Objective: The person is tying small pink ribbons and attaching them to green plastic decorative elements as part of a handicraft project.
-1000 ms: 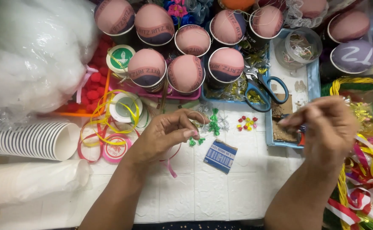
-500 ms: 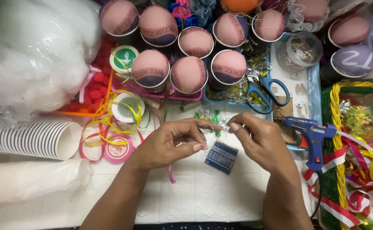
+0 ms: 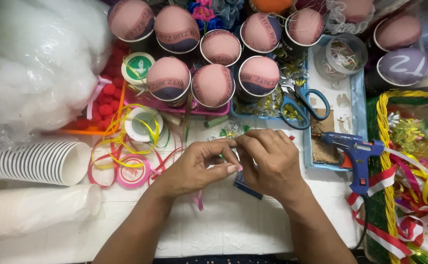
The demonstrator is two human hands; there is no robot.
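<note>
Right hand (image 3: 267,159) has closed in, fingertips touching left hand (image 3: 199,166).

A home craft corner, from where I sit.

I see a white table (image 3: 223,230) crowded with a blue glue gun (image 3: 353,151) at three o'clock, scissors (image 3: 302,100), ribbon spools (image 3: 133,171), stacked paper cups (image 3: 33,161) at nine, and covered cups (image 3: 214,85) at twelve.
</note>
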